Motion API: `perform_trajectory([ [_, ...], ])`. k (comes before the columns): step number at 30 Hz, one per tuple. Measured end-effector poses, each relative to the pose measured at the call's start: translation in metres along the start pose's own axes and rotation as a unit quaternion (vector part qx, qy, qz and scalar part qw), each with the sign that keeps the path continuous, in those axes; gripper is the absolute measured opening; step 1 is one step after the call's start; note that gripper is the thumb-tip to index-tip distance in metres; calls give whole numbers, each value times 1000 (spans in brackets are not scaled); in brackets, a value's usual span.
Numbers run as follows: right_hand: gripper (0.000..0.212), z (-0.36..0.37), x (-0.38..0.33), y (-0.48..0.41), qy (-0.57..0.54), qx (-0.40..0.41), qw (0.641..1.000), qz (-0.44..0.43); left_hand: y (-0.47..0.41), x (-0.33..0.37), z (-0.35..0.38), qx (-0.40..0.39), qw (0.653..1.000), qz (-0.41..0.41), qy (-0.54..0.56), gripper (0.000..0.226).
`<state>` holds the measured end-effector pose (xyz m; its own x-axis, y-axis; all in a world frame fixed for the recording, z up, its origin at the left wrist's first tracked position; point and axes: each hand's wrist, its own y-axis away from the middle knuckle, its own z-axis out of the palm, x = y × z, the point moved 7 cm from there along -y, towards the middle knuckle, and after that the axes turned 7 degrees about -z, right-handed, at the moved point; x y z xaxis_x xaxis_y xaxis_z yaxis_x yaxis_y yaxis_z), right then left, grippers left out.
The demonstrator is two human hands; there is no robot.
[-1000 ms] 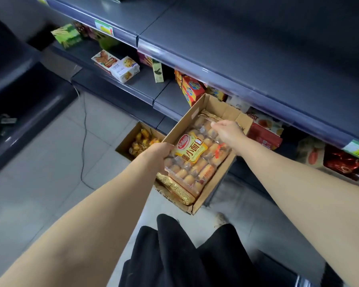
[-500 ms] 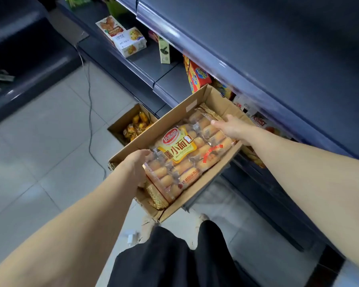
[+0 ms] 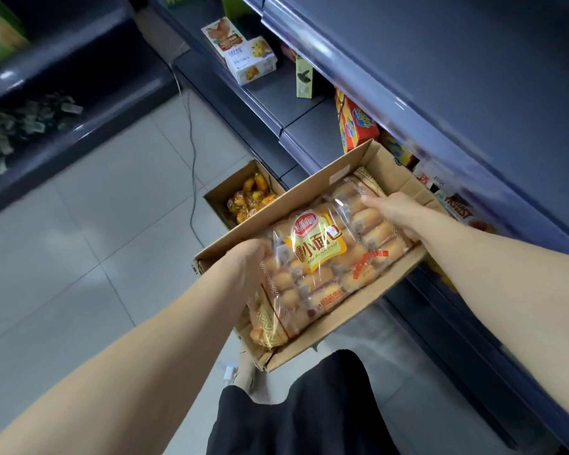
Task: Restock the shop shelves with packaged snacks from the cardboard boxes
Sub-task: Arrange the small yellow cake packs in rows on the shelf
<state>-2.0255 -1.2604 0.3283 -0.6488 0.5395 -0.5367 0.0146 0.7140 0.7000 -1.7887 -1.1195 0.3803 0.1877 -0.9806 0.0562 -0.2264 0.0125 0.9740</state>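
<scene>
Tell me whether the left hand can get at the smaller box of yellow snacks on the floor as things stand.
Probably not yet. The left hand has its grip on the bread bag, and the cardboard box overlaps the near edge of the smaller box.

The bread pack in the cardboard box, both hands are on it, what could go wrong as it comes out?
The bread pack is slick clear film, so the left hand or right hand could lose its grip. The cardboard box looks perched partly off the shelf edge; pulling may tip it toward the floor. The soft rolls could get squashed if squeezed hard.
</scene>
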Motion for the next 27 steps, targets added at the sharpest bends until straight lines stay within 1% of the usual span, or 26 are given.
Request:
perform_trajectory([
  [2, 78, -2, -2, 1, 9, 5, 1000, -5, 4, -1, 1, -4, 1000, -28, 4, 39],
  [3, 77, -3, -4, 2, 17, 5, 1000, -6, 8, -1, 1, -3, 999, -45, -6, 42],
  [5, 72, -4, -9, 6, 39, 4, 999, -11, 9, -4, -2, 12, 996, -77, -32, 62],
  [6, 68, -6, -12, 6, 55, 8, 998, -16, 7, -2, -4, 23, 996, -77, -40, 64],
  [7, 65, -9, -15, 8, 69, 16, 997, -21, 6, 2, -6, 28, 996, -64, -49, 58],
  [10, 61, -21, -26, 14, 102, 49, 993, -41, 12, 16, -13, 63, 995, -4, -76, 30],
  [14, 63, -31, -32, 18, 108, 61, 991, -58, 26, 38, -13, 62, 982, 77, -161, 10],
  [18, 64, -33, -35, 28, 97, 65, 992, -53, 44, 30, -21, 76, 980, 58, -177, 24],
  [20, 62, -38, -38, 36, 87, 79, 992, -53, 55, 29, -25, 82, 980, 56, -174, 25],
  [24, 65, -44, -47, 63, 76, 90, 992, -50, 84, 40, -35, 101, 971, 128, -176, 12],
  [27, 63, -42, -54, 88, 64, 97, 992, -45, 100, 57, -53, 120, 955, 163, -215, 7],
])
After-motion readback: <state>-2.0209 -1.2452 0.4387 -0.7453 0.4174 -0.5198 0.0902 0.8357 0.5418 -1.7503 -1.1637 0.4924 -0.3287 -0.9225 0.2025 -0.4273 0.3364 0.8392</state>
